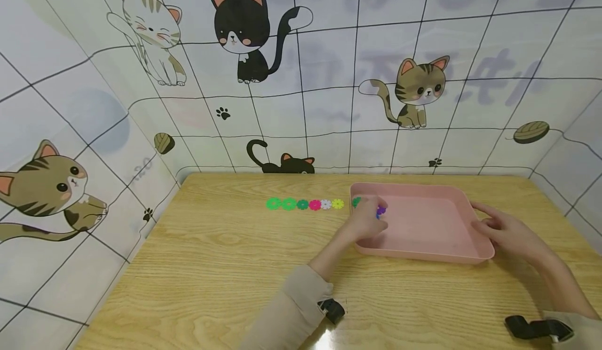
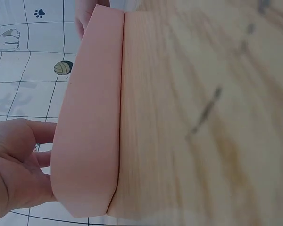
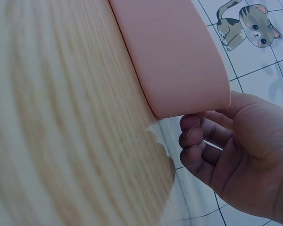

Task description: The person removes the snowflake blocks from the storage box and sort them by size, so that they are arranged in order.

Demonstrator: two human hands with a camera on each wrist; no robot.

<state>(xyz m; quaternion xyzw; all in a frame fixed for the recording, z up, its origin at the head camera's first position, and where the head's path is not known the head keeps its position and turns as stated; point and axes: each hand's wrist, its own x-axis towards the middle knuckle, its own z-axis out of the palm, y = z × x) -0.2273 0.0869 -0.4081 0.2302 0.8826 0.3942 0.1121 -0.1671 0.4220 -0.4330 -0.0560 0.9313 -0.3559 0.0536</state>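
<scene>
No text can be read — faint purple characters (image 1: 498,78) on the cat-print wall (image 1: 329,115) are too blurred.

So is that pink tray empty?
No: a green piece and a purple piece show inside the pink tray, beside the left hand.

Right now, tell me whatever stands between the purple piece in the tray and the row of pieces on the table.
The left wall of the tray stands between them. Inside it, the left hand and a green piece are also on that side of the purple piece; the hand may hide more.
</scene>
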